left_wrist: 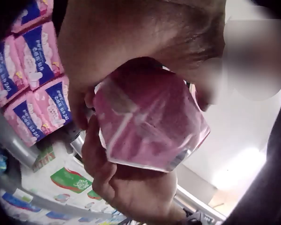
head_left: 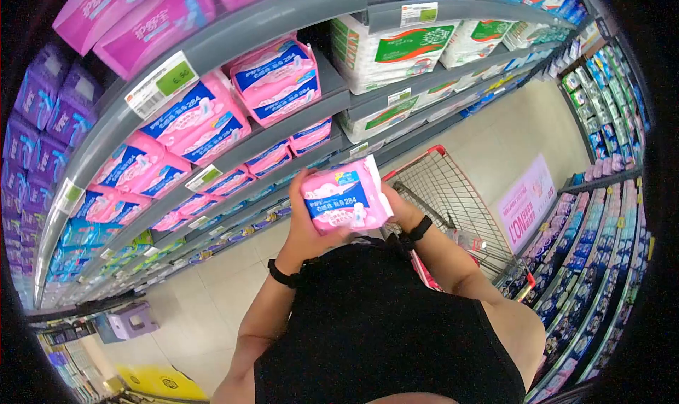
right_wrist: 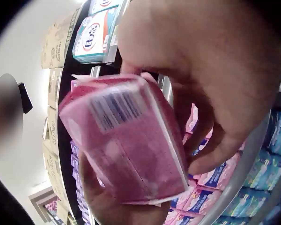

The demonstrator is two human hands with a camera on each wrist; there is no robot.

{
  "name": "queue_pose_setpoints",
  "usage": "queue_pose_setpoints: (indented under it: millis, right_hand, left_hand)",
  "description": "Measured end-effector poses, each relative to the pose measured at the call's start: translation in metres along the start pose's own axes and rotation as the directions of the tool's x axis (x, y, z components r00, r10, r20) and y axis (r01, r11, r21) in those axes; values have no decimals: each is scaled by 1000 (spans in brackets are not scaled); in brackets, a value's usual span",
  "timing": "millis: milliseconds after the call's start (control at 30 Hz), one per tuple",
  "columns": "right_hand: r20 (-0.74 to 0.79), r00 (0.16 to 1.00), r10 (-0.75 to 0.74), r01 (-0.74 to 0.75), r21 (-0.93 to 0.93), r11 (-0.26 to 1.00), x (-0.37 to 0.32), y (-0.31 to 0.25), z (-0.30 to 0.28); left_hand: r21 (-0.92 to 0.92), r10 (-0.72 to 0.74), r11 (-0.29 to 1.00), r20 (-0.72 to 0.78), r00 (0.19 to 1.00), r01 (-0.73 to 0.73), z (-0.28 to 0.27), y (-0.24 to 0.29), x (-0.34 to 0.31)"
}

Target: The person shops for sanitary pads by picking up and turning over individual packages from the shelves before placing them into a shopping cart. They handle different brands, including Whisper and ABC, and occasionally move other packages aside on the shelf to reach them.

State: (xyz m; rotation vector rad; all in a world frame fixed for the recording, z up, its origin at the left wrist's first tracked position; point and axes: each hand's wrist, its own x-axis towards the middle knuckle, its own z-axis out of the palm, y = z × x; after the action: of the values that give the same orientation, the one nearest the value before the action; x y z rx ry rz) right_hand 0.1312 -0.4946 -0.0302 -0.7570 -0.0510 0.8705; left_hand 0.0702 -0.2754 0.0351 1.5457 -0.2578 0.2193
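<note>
Both hands grip a pink and blue pack of sanitary pads [head_left: 346,195] in front of the chest, its printed front facing up. My left hand [head_left: 300,220] holds its left side, fingers around the edge. On the opposite side is my right hand [head_left: 403,212], partly hidden behind the white crimped end of the pack. In the left wrist view the pink wrapper's folded end [left_wrist: 150,119] shows between the two hands. A barcode marks the underside of the pack [right_wrist: 131,150] in the right wrist view, with the right-hand fingers [right_wrist: 210,150] along one side.
Shelves of similar pink packs [head_left: 276,79] stand ahead, beside white tissue packs [head_left: 396,50]. A wire shopping cart [head_left: 460,206] is close on the right. Further right is another stocked shelf [head_left: 580,262]. A purple stool [head_left: 134,320] stands on the floor at left.
</note>
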Motion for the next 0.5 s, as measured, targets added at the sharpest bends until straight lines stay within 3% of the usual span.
queue_pose_setpoints:
  millis: [33, 100, 133, 233, 333, 367, 500]
  right_hand:
    - [24, 1000, -4, 8, -187, 982, 2, -11, 9]
    - [62, 989, -133, 146, -492, 858, 13, -9, -7]
    - [-83, 994, -75, 53, -234, 971, 16, -8, -7]
    - [18, 996, -86, 87, -336, 938, 4, -25, 24]
    - [116, 970, -212, 223, -771, 597, 10, -15, 35]
    - [127, 973, -192, 224, -716, 662, 9, -17, 40]
    - [46, 985, -165, 160, -584, 796, 1, -40, 52]
  left_hand:
    - [-83, -8, 997, -45, 999, 4, -3, 0, -1]
    - [0, -90, 996, -189, 978, 92, -15, -6, -2]
    - [36, -123, 990, -259, 958, 136, -20, -11, -2]
    - [126, -134, 977, -273, 953, 173, -24, -20, -5]
    - [97, -120, 985, -189, 975, 140, -17, -16, -8]
    - [74, -105, 990, -148, 983, 117, -15, -12, -8]
    - [-217, -255, 944, -8, 967, 248, -20, -6, -6]
